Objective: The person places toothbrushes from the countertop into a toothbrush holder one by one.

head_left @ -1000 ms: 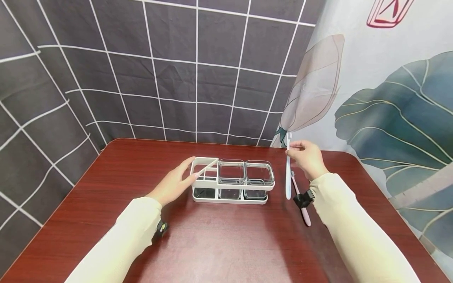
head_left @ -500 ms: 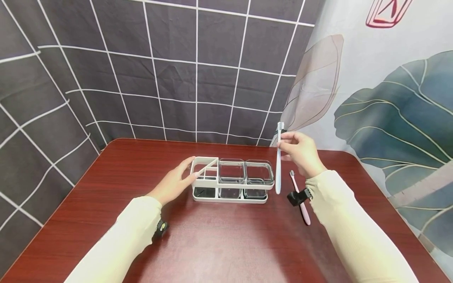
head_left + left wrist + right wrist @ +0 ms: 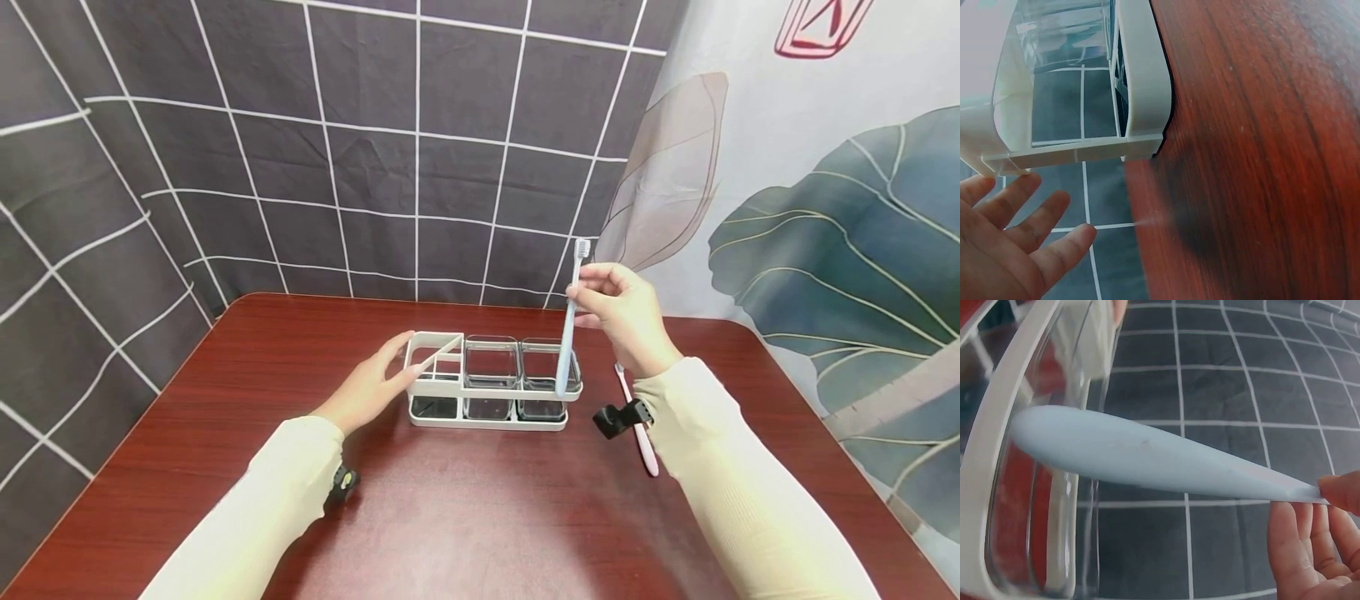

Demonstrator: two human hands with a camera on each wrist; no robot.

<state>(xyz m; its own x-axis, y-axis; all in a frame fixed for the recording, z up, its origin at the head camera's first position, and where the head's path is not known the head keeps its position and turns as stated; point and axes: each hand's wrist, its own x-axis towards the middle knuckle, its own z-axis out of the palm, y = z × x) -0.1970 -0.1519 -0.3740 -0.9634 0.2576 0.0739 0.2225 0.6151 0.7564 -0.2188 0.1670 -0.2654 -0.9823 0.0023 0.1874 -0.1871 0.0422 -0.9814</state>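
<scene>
My right hand pinches a light blue toothbrush near its neck, bristles up and handle slanting down. The handle's rounded end overlaps the right-hand glass cup in the head view; in the right wrist view the handle lies across the cup's mouth. Two clear cups sit side by side in a white two-tier rack. At the rack's left end, my left hand has its fingers extended; the left wrist view puts its fingertips right at the rack's edge.
A pink toothbrush lies on the reddish-brown wooden table, below the right wrist and partly covered by the black wrist strap. A dark grid-patterned curtain hangs behind the table, and a floral one at the right.
My right hand has carried the blue toothbrush leftward and up, from beside the rack to over the right cup, tilting it slightly. The left hand and rack have stayed in place.
</scene>
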